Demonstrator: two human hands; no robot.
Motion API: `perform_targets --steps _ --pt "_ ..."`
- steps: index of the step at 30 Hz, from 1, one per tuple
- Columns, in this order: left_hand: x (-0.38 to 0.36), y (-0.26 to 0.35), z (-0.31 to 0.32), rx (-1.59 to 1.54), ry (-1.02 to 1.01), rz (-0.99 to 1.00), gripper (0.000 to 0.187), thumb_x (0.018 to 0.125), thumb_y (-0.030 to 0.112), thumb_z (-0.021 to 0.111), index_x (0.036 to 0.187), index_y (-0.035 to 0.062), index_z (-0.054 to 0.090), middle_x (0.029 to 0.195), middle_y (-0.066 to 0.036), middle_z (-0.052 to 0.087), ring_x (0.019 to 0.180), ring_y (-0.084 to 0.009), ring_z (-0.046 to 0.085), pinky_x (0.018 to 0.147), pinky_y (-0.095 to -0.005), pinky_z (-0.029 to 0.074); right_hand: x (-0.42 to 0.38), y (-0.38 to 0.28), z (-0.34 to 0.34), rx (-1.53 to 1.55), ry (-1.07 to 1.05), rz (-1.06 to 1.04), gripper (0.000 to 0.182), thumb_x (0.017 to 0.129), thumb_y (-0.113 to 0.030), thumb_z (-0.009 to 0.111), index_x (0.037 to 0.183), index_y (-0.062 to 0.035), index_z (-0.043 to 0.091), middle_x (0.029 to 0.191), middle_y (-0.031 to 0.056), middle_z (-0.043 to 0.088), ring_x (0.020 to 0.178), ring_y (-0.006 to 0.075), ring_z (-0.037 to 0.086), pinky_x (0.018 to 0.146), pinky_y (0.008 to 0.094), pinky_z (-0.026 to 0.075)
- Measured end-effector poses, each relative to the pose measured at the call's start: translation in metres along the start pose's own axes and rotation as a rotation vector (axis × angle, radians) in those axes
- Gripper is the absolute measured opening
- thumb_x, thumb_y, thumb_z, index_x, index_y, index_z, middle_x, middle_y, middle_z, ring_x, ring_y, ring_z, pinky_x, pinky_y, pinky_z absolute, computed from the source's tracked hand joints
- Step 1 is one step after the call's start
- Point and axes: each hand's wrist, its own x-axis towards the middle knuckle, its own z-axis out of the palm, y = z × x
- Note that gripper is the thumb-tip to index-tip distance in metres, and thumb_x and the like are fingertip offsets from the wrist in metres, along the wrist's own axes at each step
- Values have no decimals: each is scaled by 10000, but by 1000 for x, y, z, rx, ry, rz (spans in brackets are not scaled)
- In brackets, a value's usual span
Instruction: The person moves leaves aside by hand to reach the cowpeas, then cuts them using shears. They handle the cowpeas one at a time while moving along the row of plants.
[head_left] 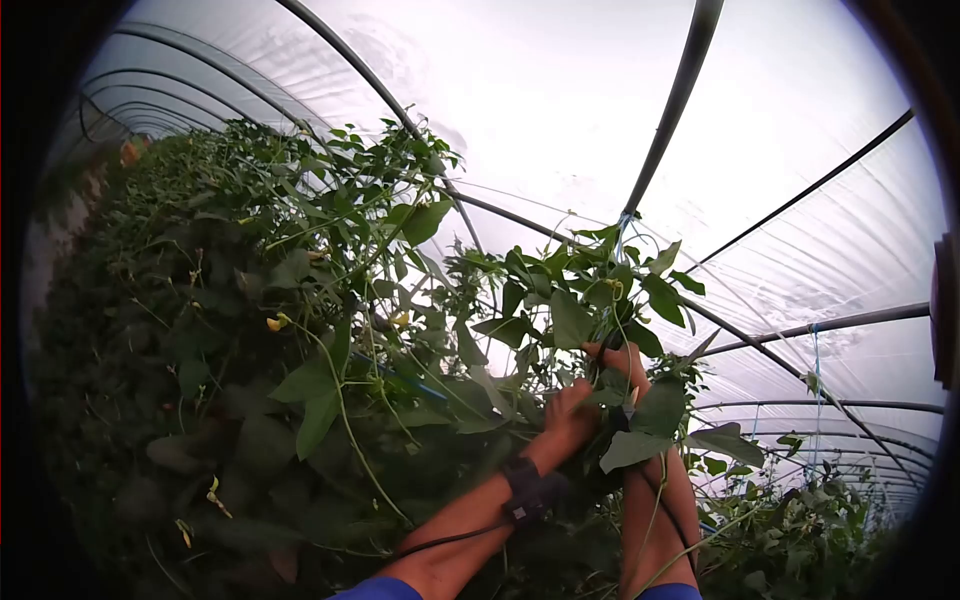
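Note:
Both my arms reach up into a tall climbing bean vine (570, 320) with broad green leaves. My left hand (568, 412) is closed among the stems, its fingers curled; what lies inside them is hidden. Slightly higher and to the right, my right hand (630, 368) is wrapped round the dark bundle of vine stems, partly covered by leaves. A large leaf (660, 408) hangs in front of my right wrist. Blue strings (625, 228) tie the top of the vine near a roof pipe. A dark band with a device (533, 490) sits on my left wrist, with a cable along the forearm.
A dense row of vines (150, 300) with a few yellow flowers (277, 323) runs back on the left. Curved metal pipes (680, 90) carry a pale plastic roof (540, 90). Lower plants (800, 530) grow at right, beside a hanging blue string (816, 360).

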Motion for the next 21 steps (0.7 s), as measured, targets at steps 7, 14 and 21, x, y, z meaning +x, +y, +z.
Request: perform_targets --steps 7,14,21 --pt "0 -17 12 -153 17 32 234 740 188 594 843 -11 524 792 -269 617 787 -480 590 690 -519 486 -14 47 56 765 154 -113 280 706 -182 681 960 -68 653 976 155 558 924 306 570 803 376 440" --pt "-10 -2 1 -42 43 4 281 743 218 605 858 -23 515 791 -280 615 794 -471 598 697 -510 489 -14 62 64 -120 371 -472 481 693 -64 641 1165 -76 549 1059 178 510 1043 349 495 872 404 419" --pt "-17 8 -8 58 -21 -19 383 706 227 667 877 -59 479 808 -298 612 805 -470 602 695 -499 502 -36 33 73 212 550 -378 191 766 -184 605 897 -52 647 798 119 585 779 273 561 722 369 429"
